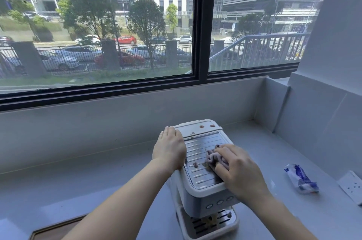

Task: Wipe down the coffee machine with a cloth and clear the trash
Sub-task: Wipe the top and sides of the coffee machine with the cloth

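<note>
A small white coffee machine (203, 194) stands on the grey counter in the lower middle, with a ribbed metal top plate. My left hand (169, 150) lies flat on the machine's left top edge, fingers together, holding nothing. My right hand (238, 167) presses a crumpled pale purple cloth (212, 156) onto the right side of the metal plate. Small brownish bits of dirt (195, 165) lie on the plate, and more sit on the white lid (201, 126) at the back. Crumbs also lie on the drip tray (210, 222) below.
A crumpled blue-and-white wrapper (300, 179) lies on the counter to the right. A white wall socket (351, 186) sits at the far right edge. A dark framed board (51, 231) shows at the bottom left. A large window runs behind the counter.
</note>
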A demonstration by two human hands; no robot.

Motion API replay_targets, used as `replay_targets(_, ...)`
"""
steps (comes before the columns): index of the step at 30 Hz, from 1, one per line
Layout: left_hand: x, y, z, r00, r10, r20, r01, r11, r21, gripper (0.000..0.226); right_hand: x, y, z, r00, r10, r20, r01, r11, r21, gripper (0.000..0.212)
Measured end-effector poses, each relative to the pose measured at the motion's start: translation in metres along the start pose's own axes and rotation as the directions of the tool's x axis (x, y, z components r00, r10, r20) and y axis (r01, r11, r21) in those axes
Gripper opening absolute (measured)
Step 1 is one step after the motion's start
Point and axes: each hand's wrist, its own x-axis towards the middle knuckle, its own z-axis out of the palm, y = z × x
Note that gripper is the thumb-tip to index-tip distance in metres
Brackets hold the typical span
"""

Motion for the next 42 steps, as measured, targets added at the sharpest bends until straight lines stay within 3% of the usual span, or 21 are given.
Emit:
replay_targets(6,0.001,0.000,0.000,1.000,0.007,0.003,-0.007,1.000,-0.017,0.039,0.012,-0.002,-0.002,0.998,0.063,-0.014,-0.064,0.998,-0.021,0.019)
replay_targets(14,0.002,0.000,0.001,1.000,0.001,0.010,-0.001,0.998,-0.070,0.041,-0.012,0.001,-0.008,1.000,-0.013,0.027,0.010,0.995,0.098,0.029)
replay_targets(18,-0.001,-0.002,0.000,1.000,0.012,0.010,-0.011,0.997,-0.074,0.038,0.009,-0.003,-0.010,0.995,0.096,-0.003,-0.096,0.995,0.034,0.020)
replay_targets(23,-0.001,-0.006,0.004,0.998,0.062,-0.018,-0.063,0.997,-0.055,0.033,-0.013,-0.010,-0.006,0.994,-0.087,0.072,0.079,0.992,0.102,0.030)
replay_targets(28,0.000,-0.007,0.007,0.997,0.069,-0.039,-0.072,0.994,-0.083,0.033,0.004,0.000,-0.010,0.998,0.056,-0.003,-0.056,0.998,0.005,0.023)
replay_targets(33,0.003,-0.007,0.008,0.998,0.048,-0.029,-0.051,0.992,-0.114,0.038,-0.007,-0.007,-0.003,0.995,-0.079,0.064,0.077,0.996,0.035,0.029)
replay_targets(38,0.002,-0.007,0.008,0.998,0.055,-0.033,-0.058,0.993,-0.107,0.038,0.032,-0.004,-0.002,0.995,0.090,0.049,-0.087,0.995,-0.054,0.023)
replay_targets(42,0.003,-0.008,0.006,0.998,0.054,-0.015,-0.055,0.995,-0.089,0.040,0.041,-0.015,0.004,0.992,-0.007,0.125,0.008,1.000,-0.012,0.024)
